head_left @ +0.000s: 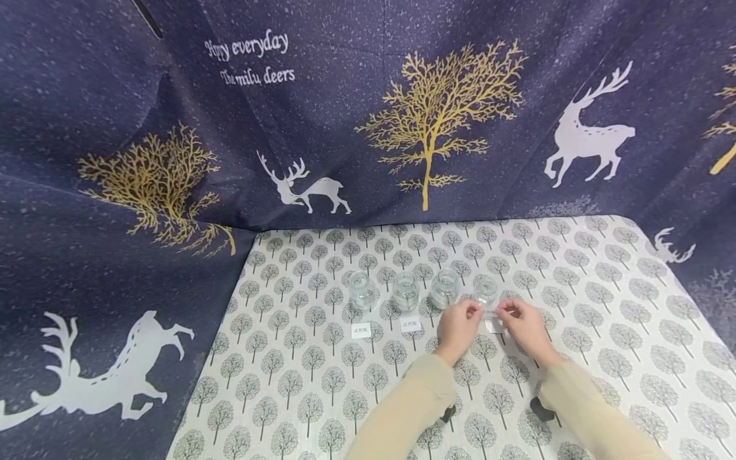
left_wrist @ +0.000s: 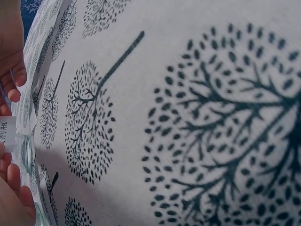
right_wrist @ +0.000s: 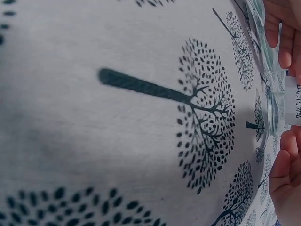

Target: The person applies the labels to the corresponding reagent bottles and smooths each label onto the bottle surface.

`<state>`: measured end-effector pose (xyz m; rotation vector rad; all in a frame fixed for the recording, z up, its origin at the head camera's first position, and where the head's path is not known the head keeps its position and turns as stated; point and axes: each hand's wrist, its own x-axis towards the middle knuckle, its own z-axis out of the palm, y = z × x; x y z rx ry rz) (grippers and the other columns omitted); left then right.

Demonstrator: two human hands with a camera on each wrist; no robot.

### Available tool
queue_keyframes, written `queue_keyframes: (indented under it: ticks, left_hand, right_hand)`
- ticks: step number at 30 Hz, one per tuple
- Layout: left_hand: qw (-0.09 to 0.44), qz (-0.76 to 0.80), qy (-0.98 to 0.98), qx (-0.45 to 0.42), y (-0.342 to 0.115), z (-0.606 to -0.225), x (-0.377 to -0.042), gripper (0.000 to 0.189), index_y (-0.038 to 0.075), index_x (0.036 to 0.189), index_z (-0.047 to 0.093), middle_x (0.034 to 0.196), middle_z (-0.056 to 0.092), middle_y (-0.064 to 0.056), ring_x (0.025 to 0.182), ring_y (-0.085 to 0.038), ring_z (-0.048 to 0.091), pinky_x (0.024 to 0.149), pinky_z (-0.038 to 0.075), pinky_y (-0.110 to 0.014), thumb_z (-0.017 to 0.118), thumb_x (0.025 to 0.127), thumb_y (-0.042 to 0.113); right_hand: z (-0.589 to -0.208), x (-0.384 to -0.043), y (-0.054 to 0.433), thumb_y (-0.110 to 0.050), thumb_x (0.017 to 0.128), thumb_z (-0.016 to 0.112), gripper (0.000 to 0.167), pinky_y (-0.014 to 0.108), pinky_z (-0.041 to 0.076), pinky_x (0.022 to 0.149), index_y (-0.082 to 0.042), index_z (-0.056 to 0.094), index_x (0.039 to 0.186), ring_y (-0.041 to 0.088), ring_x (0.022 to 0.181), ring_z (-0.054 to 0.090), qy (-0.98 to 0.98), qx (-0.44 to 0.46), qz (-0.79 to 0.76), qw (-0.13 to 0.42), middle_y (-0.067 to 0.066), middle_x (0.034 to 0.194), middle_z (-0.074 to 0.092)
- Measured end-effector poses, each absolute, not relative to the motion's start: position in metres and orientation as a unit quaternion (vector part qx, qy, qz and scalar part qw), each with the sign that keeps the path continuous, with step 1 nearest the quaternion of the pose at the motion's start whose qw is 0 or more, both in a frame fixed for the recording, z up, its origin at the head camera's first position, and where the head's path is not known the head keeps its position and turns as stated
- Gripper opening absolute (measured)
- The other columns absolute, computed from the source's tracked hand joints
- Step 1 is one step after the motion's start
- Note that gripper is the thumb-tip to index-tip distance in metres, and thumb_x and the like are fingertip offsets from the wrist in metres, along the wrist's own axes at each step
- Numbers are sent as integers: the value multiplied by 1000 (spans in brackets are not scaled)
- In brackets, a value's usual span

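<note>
Holding a printed label [right_wrist: 292, 101]

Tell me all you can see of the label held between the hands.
The label is white, straight-edged and paper-like, with dark printed characters; the wrist views cut it off. The left hand and right hand pinch it at opposite ends, in front of the rightmost glass jar. Whether it touches the jar is unclear.

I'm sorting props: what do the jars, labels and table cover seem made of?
The jars look like clear, glossy glass, see-through with bright rims, though plastic is possible. The labels are probably matt paper or thin card, white with dark print. The table cover seems matt fabric, from its dull, cloth-like surface.
</note>
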<state>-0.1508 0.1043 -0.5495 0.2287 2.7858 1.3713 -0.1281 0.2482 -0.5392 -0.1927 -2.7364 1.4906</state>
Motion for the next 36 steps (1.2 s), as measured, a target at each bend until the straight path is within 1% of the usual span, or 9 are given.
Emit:
queue_keyframes:
  ticks: [5,7,9,12,15,22,27,33,36]
  left_hand:
    - [16,429,901,63,105,-546,-152,6,26,85,63,78,64,14,62,6,52,52,40,-9,58,83,29]
    - [15,423,904,59,106,-544,-152,7,26,86,63,78,64,14,59,6,50,48,39,-11,58,83,29]
    - [15,416,908,56,106,-542,-153,7,26,86,63,77,64,14,55,5,49,44,38,-12,58,83,30]
    - [12,399,915,51,107,-540,-153,7,27,85,63,75,64,15,51,5,46,42,36,-13,57,83,31]
    - [4,384,922,46,109,-539,-153,7,28,85,62,75,64,14,51,5,45,42,35,-13,58,83,32]
    - [-4,375,926,38,110,-539,-155,6,28,86,62,76,65,14,51,4,46,43,34,-13,58,83,31]
    - [-1,374,927,37,110,-537,-155,7,27,86,62,77,65,13,53,4,47,44,35,-13,58,83,31]
    - [-6,368,929,37,110,-538,-156,6,27,85,62,76,65,13,54,3,49,46,36,-12,59,82,31]
    - [-8,370,928,39,109,-539,-157,8,27,89,62,78,66,13,55,4,50,46,36,-12,58,83,31]
  right_hand:
    - [-537,-132,248,-15,86,53,15,23,48,50,-2,55,93,16,63,56,-874,-72,481,-2,17,94,59]
    - [-536,-134,248,-16,87,53,16,22,47,51,-2,56,94,16,65,56,-878,-74,474,-3,16,94,60]
    - [-534,-135,248,-16,87,53,16,22,47,52,-2,56,94,16,66,56,-879,-76,471,-1,16,92,60]
    - [-533,-137,248,-14,86,53,15,22,47,51,-1,56,93,14,64,55,-879,-77,470,3,15,87,60]
    - [-533,-139,247,-12,85,54,14,22,46,49,0,56,91,13,62,55,-877,-79,474,10,16,84,61]
    - [-532,-141,247,-14,86,53,15,23,48,50,0,55,93,18,68,58,-878,-81,472,4,18,94,60]
    - [-530,-140,246,-14,86,53,16,25,49,51,0,55,93,22,71,59,-877,-82,473,3,19,95,59]
    - [-528,-140,244,-14,87,53,17,27,48,49,1,54,95,22,69,59,-869,-83,487,-1,19,94,59]
    - [-529,-140,244,-14,87,53,18,28,48,48,2,54,96,21,68,58,-867,-83,492,-3,19,94,59]
